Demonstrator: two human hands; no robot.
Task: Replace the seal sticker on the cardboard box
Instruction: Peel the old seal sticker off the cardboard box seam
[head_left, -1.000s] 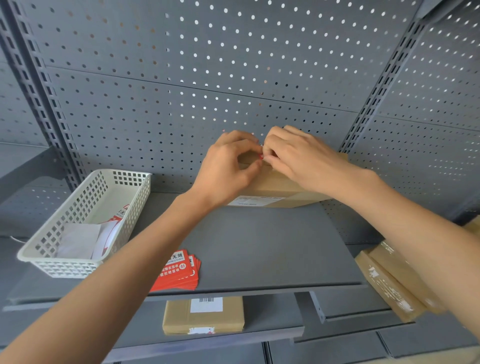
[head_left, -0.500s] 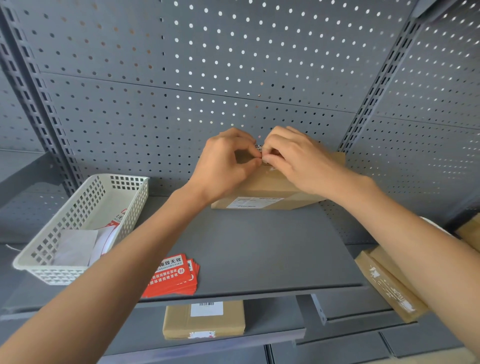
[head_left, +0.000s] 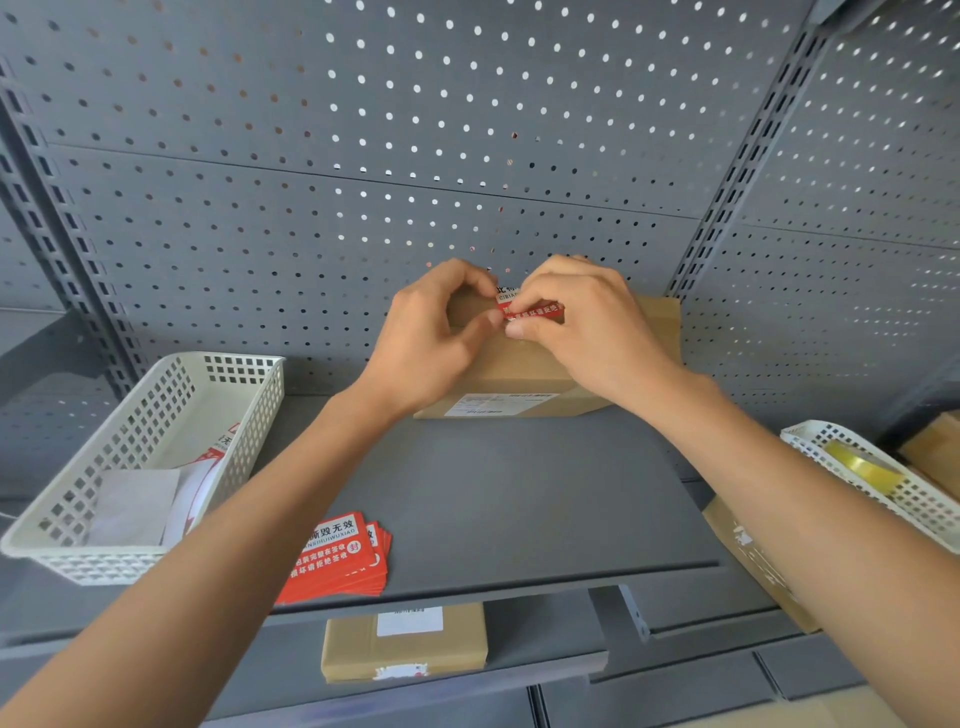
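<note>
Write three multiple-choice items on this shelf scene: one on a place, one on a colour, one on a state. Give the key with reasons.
1. Where does the stack of spare stickers lie?
A. in the left basket
B. at the shelf's front edge
C. on the box

2. What colour is the seal sticker being handled?
A. red and white
B. blue
C. green

3. How do the hands hold it?
A. one hand only
B. neither touches
C. both pinch it

Key: B, it sits beside the left basket on the shelf; A, red with white print; C, left hand and right hand meet on it above the cardboard box.

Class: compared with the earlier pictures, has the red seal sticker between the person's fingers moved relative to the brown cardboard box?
Yes. The red seal sticker has peeled further off the brown cardboard box, showing more red between the fingertips.
</note>
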